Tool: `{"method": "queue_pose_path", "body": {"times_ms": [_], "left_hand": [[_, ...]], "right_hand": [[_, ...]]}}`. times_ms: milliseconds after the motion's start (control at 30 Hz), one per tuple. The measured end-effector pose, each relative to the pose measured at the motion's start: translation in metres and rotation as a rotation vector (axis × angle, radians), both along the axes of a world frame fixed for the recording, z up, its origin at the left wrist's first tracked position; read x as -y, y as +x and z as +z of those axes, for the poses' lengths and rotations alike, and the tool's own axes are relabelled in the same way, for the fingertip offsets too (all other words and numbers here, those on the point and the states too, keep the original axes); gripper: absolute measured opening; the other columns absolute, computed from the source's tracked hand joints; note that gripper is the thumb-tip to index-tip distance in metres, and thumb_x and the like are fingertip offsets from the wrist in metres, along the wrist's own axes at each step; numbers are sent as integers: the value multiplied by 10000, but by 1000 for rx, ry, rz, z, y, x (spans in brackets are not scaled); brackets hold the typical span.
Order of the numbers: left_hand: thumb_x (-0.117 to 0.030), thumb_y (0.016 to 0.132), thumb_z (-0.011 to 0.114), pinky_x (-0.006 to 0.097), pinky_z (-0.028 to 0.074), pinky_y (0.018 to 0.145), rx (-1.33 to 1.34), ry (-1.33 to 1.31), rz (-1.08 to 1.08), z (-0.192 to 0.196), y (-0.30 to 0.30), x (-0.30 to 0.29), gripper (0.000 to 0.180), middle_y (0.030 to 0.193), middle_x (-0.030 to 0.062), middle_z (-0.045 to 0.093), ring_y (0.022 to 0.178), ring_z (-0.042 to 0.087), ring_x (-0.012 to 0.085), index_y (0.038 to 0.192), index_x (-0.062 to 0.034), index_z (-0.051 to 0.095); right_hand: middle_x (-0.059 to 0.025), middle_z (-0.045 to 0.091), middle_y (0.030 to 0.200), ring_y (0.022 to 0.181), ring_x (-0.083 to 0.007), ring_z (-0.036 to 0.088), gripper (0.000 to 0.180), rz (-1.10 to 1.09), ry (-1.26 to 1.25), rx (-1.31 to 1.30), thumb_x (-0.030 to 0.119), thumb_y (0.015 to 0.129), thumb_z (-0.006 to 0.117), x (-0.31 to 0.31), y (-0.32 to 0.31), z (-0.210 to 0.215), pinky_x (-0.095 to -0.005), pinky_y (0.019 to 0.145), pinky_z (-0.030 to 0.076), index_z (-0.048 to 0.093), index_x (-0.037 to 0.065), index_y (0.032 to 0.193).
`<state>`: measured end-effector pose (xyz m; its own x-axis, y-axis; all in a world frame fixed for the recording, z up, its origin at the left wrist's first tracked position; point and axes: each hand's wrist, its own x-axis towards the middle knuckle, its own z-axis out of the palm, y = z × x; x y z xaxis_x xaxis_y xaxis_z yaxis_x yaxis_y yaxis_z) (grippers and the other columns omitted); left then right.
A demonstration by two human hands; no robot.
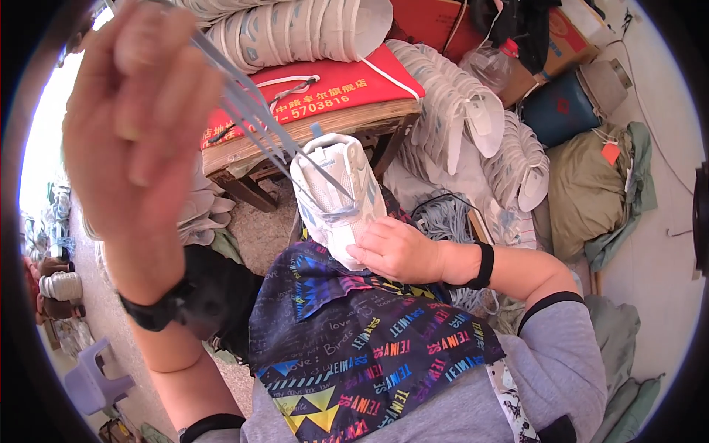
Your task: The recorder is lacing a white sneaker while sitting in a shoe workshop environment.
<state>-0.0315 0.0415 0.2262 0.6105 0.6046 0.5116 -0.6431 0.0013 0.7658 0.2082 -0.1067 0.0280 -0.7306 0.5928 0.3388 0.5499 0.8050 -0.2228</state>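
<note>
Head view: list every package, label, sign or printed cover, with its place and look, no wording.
Red cloth cover: over the wooden stool, rectangular, yellow print.
Cardboard box: top right, brown with a red mark.
Orange tag: small, on the olive sack at right.
Clear plastic bottle: red cap, top centre.

Stacked soles (295, 29) and wooden stool (310, 125) crowd behind the shoe (336, 196).

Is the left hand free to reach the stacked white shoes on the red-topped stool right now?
Probably not: the left hand is raised, pulling grey laces taut from the white shoe steadied by the right hand. The stacked shoes lie unobstructed beyond.
</note>
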Motion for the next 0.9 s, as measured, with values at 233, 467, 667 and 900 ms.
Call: {"method": "queue_pose_path", "body": {"times_ms": [233,467,667,900], "left_hand": [[-318,1045,366,239,270,423,-719,255,741,-73,15,18,445,527,-28,414,432,360,61,762,-56,588],[-24,814,705,252,382,562,-1005,246,577,-205,6,59,127,729,-9,443,643,452,85,927,-30,648],[-12,786,707,311,412,575,-882,532,601,-228,11,60,136,811,62,486,652,497,186,890,-15,619],[-70,754,717,413,431,596,-928,936,658,-217,12,63,161,813,123,510,693,536,334,809,-33,570]], "right_hand": [[-91,562,906,857,-286,584,197,-77,-181,-255,129,802,651,-14,3,-5,-388,749,471,610,44,975],[-110,544,937,829,-307,618,185,-422,-335,-270,100,845,644,-39,5,4,-396,707,506,592,74,1021],[-108,520,958,849,-308,608,145,-336,-395,-198,54,824,616,-53,8,6,-400,731,501,592,67,966],[-109,509,939,859,-311,587,105,-265,-452,-172,46,830,595,-51,12,13,-399,740,486,578,61,932]]}}
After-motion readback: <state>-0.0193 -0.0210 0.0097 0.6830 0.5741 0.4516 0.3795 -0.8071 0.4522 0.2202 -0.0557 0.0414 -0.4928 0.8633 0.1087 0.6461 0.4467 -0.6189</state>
